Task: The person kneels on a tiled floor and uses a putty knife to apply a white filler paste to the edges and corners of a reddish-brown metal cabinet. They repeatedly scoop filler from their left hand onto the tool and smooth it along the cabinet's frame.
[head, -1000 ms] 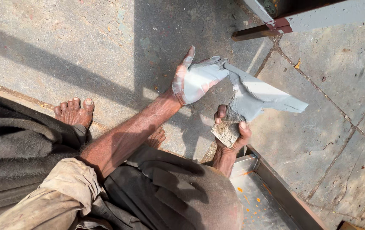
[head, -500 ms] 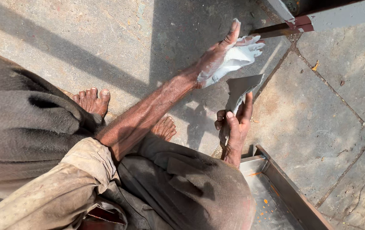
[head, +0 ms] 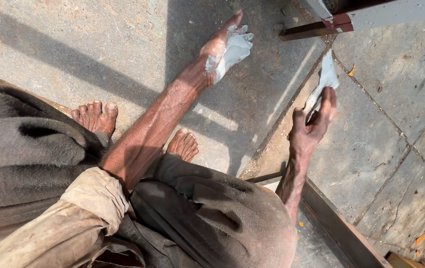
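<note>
The concrete floor (head: 98, 54) fills most of the view, half in sun, half in shadow, and the person squats on it barefoot, knees drawn up. A metal tray (head: 331, 223) lies on the floor close under the right forearm, its raised rim catching small orange scraps. Beyond the tray, past a seam in the paving, a painted steel bar (head: 321, 27) crosses the far corner. The left hand (head: 220, 47) reaches well out from the tray, fingers spread and palm coated in pale grey paste (head: 235, 49); it grips nothing, held wide probably to keep the wet mass from dripping on the clothes. The right hand (head: 314, 124), above the tray's far end, pinches a thin paste-smeared blade (head: 324, 82) between thumb and fingers, tip pointing away.
</note>
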A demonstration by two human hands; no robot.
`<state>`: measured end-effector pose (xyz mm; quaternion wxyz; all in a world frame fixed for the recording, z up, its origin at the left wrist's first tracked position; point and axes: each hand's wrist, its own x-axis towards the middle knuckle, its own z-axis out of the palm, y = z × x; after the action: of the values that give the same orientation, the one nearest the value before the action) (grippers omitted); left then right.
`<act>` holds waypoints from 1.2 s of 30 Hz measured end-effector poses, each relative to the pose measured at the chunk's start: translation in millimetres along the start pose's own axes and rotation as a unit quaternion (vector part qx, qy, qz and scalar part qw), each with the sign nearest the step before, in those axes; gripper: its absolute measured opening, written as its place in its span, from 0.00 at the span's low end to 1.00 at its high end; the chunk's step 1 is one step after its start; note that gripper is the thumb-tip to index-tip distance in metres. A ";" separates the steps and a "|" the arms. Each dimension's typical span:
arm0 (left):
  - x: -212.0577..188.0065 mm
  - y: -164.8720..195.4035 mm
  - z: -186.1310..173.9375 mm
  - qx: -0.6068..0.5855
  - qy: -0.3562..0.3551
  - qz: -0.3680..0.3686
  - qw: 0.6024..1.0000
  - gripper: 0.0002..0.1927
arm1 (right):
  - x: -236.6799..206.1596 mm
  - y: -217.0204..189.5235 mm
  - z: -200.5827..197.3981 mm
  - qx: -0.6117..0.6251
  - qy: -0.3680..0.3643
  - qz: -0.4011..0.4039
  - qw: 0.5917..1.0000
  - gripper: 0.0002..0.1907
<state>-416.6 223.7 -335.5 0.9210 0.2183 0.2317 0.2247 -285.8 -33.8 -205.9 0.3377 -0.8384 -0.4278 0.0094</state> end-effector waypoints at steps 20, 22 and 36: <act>-5.1 -23.7 -21.3 0.060 0.056 -0.087 0.993 0.50 | 129.2 75.7 2.8 -0.572 0.015 -0.366 0.734 0.39; -6.3 -24.4 -21.8 0.064 0.059 -0.094 0.992 0.50 | 129.9 75.3 2.9 -0.573 0.008 -0.360 0.736 0.37; -2.4 -34.4 -25.2 0.054 0.094 -0.123 0.986 0.48 | 137.4 87.2 -2.5 -0.551 -0.008 -0.366 0.749 0.33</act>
<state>-421.0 202.3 -372.3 0.9026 0.2153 0.3541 0.1164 -136.0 28.9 -216.5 -0.2092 -0.6578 -0.6356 -0.3458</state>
